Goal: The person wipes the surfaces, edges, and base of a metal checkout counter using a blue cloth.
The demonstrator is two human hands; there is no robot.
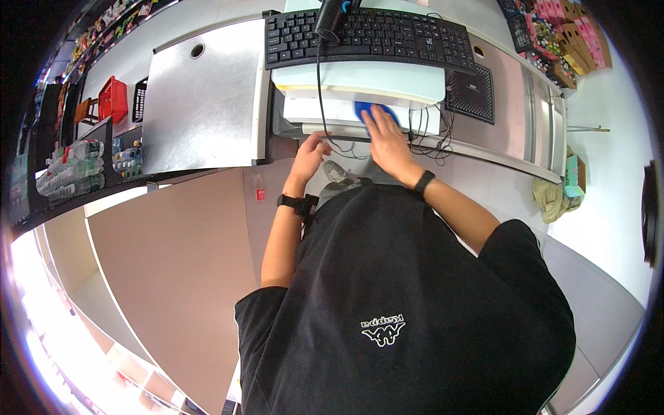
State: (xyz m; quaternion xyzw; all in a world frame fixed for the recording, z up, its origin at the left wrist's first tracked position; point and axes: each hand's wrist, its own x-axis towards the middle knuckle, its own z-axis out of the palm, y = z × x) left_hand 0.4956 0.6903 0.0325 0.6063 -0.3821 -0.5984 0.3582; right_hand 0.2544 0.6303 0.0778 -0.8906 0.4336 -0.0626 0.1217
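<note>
My right hand (389, 148) lies with fingers stretched over a blue cloth or pad (369, 110), pressing it against the white lower face of a boxy white unit (358, 80). Part of the blue piece is hidden under the fingers. My left hand (311, 155) is at the counter's front edge, fingers loosely bent and nothing visible in them. A thin black cable (319, 83) hangs down past its fingertips; whether they touch is unclear. On top of the white unit sits a black keyboard (384, 39), with a black handheld scanner (329, 23) over it.
Metal counter tops (207, 104) extend left and right. Loose black wires (438, 137) dangle right of my right hand. A black perforated mat or tray (472, 93) lies on the right counter. Bottles (78, 163) fill a rack at left. A bottle (260, 189) stands on the floor.
</note>
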